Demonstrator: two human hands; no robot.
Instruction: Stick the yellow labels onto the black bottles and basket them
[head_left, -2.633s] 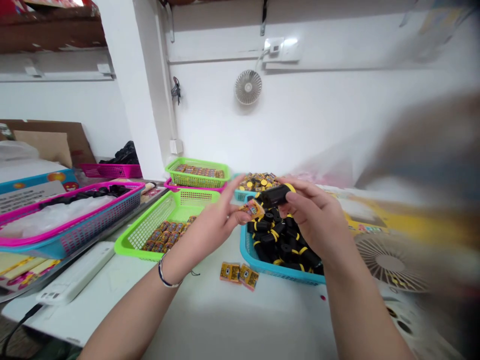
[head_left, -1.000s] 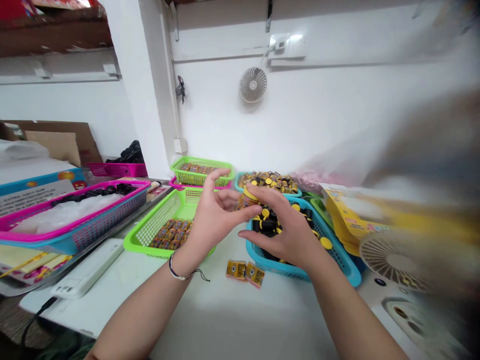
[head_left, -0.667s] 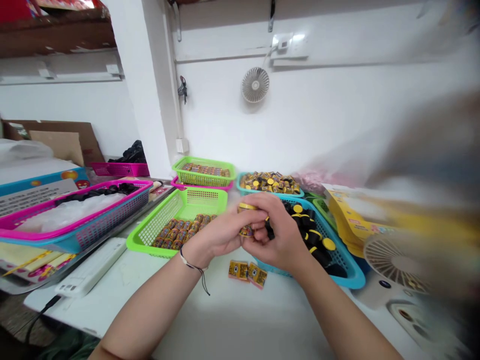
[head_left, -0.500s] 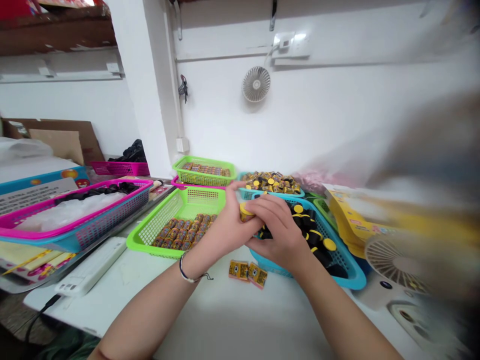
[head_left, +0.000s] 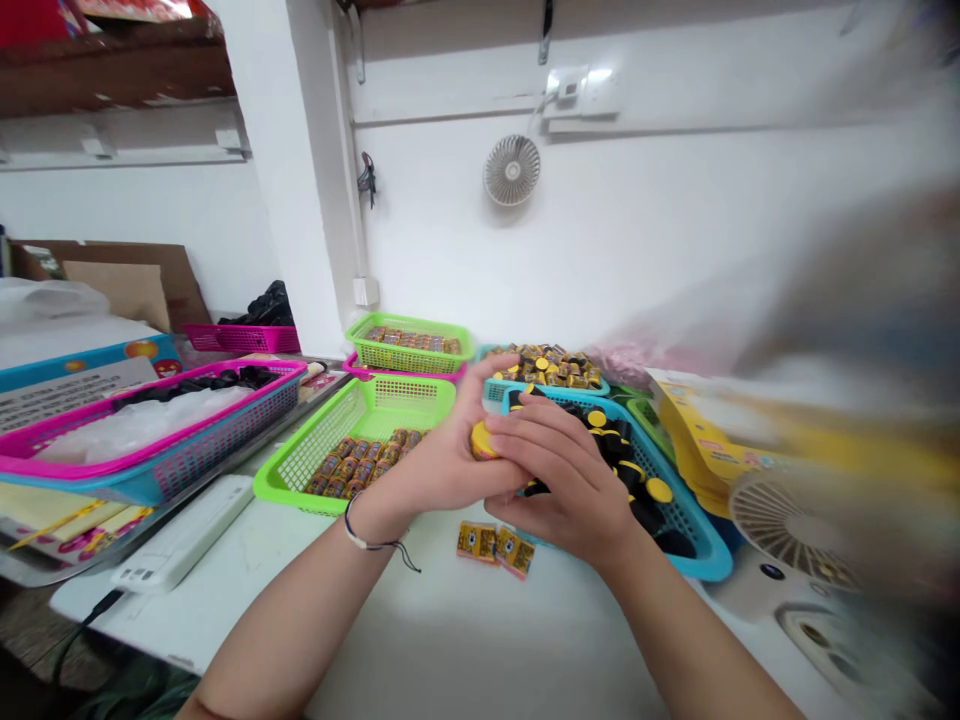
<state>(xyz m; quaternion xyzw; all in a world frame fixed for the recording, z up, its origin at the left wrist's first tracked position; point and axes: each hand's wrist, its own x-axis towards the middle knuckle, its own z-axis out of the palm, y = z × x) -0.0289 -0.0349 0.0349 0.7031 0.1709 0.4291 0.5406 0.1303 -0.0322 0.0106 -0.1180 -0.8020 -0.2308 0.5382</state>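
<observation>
Between my two hands is a small canister with a round yellow cap (head_left: 484, 441); its body is mostly hidden by fingers. My left hand (head_left: 448, 450) is closed around it from the left, the index finger pointing up. From the right, my right hand (head_left: 559, 470) has its fingers wrapped over it. Below the hands, printed labels (head_left: 495, 547) in yellow and black lie on the white table (head_left: 480, 640). Behind my right hand, a blue basket (head_left: 697, 545) holds black canisters with yellow caps (head_left: 658, 490). A green basket (head_left: 300, 495) at the left contains rows of labelled canisters (head_left: 360, 468).
Farther back stand another green basket (head_left: 409, 355) and a blue basket of labelled canisters (head_left: 551, 368). A pink basket (head_left: 277, 385) sits at left, near a white power strip (head_left: 184, 535). At right are a small fan (head_left: 795, 525), a phone (head_left: 840, 650) and yellow packaging (head_left: 690, 440).
Both hands have shifted slightly, with the left wrist turned and its bracelet moved left. The yellow cap now faces more toward me and sits a little lower.
</observation>
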